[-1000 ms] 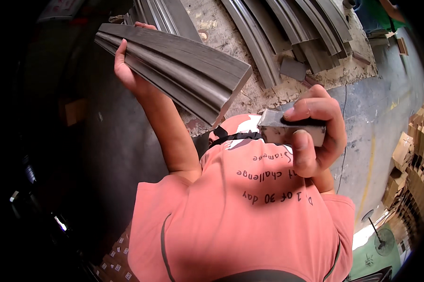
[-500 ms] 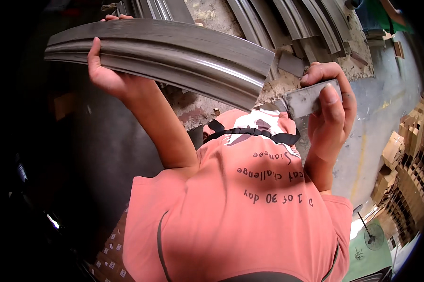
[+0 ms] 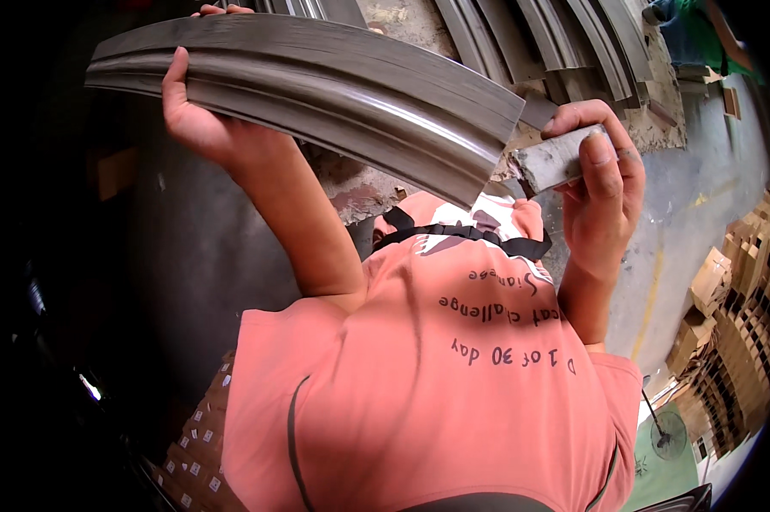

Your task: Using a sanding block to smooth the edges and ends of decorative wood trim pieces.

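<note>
My left hand is wrapped round a long grey moulding strip near its far-left end, thumb on the near edge and fingertips over the far edge. Grooves run along the strip, and a bright sheen lies on its raised middle. In my right hand a small pale-grey rectangular block is pinched between thumb and fingers. The block's left end looks dark and ragged. It sits close by the strip's right end; whether the two touch I cannot tell.
More grey moulding strips lie side by side on a stained worktable beyond my hands. Stacked brown cardboard stands at the right, near a fan. Someone in green and blue is at the far right.
The strip has shifted slightly to the right and away from me in the view. The block has turned a little in my right hand, so its ragged end shows more.
</note>
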